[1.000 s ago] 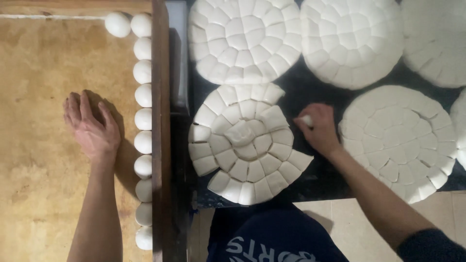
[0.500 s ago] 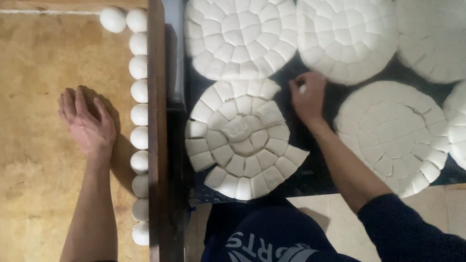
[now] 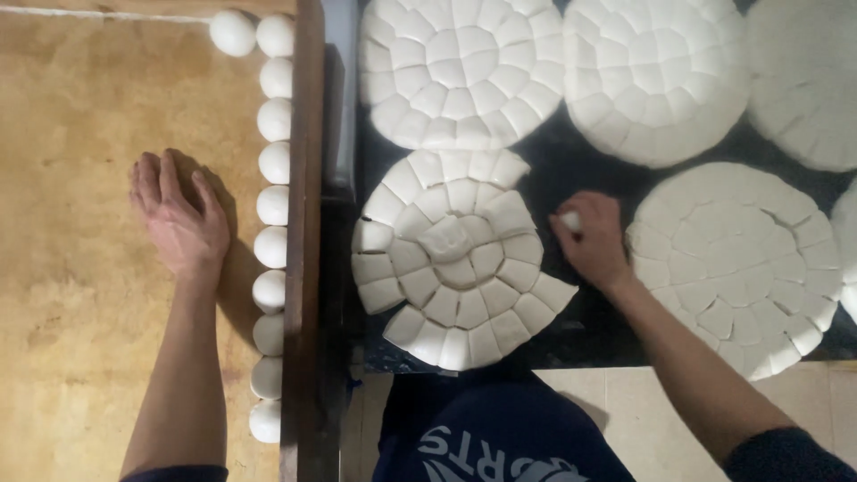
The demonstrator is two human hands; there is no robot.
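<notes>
My left hand (image 3: 178, 219) lies flat, palm down, on the yellowish wooden board (image 3: 80, 295), fingers apart, holding nothing. Just right of it runs a column of round white dough balls (image 3: 272, 205) along the board's raised wooden edge (image 3: 306, 223). My right hand (image 3: 594, 241) is closed around a small piece of white dough (image 3: 569, 220), beside the right rim of a round dough disc cut into many pieces (image 3: 455, 259). That disc has gaps at its upper right edge where pieces are gone.
Several more cut dough discs (image 3: 464, 71) lie on the dark surface (image 3: 580, 330) behind and to the right. Another disc (image 3: 741, 259) sits right of my right hand. Pale floor tiles (image 3: 643, 419) and my dark clothing (image 3: 500, 428) show below.
My right hand went up to the disc's top right edge, then came back down to its right rim holding a dough piece. The left hand stayed flat on the board.
</notes>
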